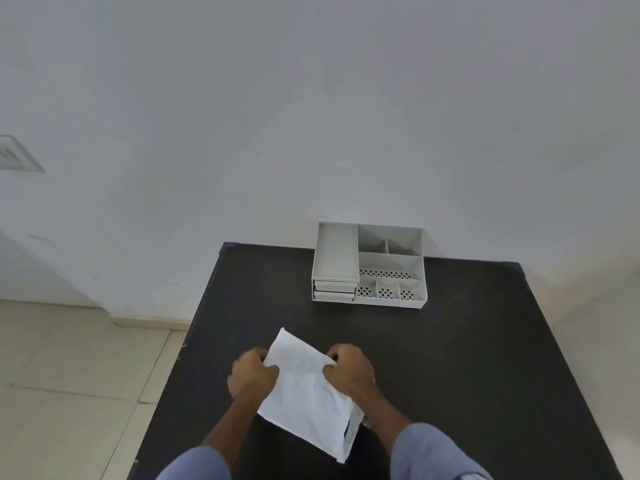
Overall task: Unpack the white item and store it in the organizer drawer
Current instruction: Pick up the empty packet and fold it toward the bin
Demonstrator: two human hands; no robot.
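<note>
A white flat package (pixel 304 393) is held above the near part of the black table (pixel 450 358), tilted with one corner pointing away from me. My left hand (pixel 251 374) pinches its left edge and my right hand (pixel 349 370) pinches its right edge near the top. What is inside the package is hidden. A grey desk organizer (pixel 369 266) with several open compartments stands at the far edge of the table. Its two small drawers (pixel 335 292) at the lower left are shut.
A white wall rises right behind the organizer. Light floor tiles (pixel 69 393) lie to the left of the table, beyond its left edge (pixel 180 348). A vent (pixel 17 154) shows on the wall at far left.
</note>
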